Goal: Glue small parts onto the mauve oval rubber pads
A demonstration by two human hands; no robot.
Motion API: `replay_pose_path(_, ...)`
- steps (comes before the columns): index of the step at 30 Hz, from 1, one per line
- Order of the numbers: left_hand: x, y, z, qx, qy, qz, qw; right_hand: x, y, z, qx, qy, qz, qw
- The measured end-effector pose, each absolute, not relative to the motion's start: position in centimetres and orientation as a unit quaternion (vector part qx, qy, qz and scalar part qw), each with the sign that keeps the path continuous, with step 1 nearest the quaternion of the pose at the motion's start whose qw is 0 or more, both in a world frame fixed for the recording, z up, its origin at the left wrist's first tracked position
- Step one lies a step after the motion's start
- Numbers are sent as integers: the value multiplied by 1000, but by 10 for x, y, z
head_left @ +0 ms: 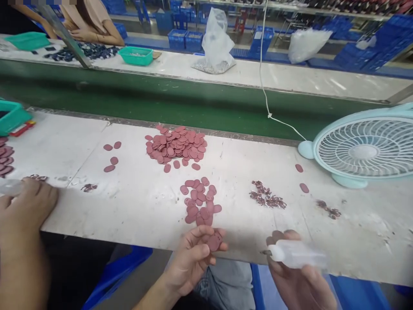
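Observation:
Between the thumb and fingers of my left hand (193, 258) is a dark pink oval piece (214, 242), held over the table's front edge; a second piece seems to lie behind it. My right hand (300, 280) grips a translucent white squeeze bottle (300, 253), its thin nozzle pointing left toward my left hand. Just beyond my left hand lies a loose group of pink ovals (200, 198), some with small holes. Farther back is a larger heap of ovals (177, 144). A cluster of small brown pieces (267, 196) lies beyond the bottle.
A light blue fan (364, 148) stands at the right, its white cord (285, 122) running upward. At the left, another person's hand (32, 200) holds a bottle. Beyond the green channel (180, 105), a second table holds a plastic bag (216, 43) and green trays (136, 56).

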State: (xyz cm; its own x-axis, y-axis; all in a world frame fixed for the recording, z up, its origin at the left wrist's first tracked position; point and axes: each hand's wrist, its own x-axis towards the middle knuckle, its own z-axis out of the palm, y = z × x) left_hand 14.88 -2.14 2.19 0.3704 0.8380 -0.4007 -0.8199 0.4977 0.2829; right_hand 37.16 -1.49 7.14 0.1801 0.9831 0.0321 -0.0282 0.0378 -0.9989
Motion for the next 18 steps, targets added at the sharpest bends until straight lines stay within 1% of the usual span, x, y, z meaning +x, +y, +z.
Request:
replay_pose_path(4,149,-26,21,60,268,498,822,355,-5,70,-537,-329,545,554)
replay_pose_path(13,160,-23,17,113,306,493,807,355,8,80,-516,-259,611,541)
replay_pose_path(15,167,-23,17,115,299,501,804,354,6,78,-526,-213,633,527)
replay_pose_path(18,171,-20,16,115,281,516,801,352,7,73,-573,-77,662,476)
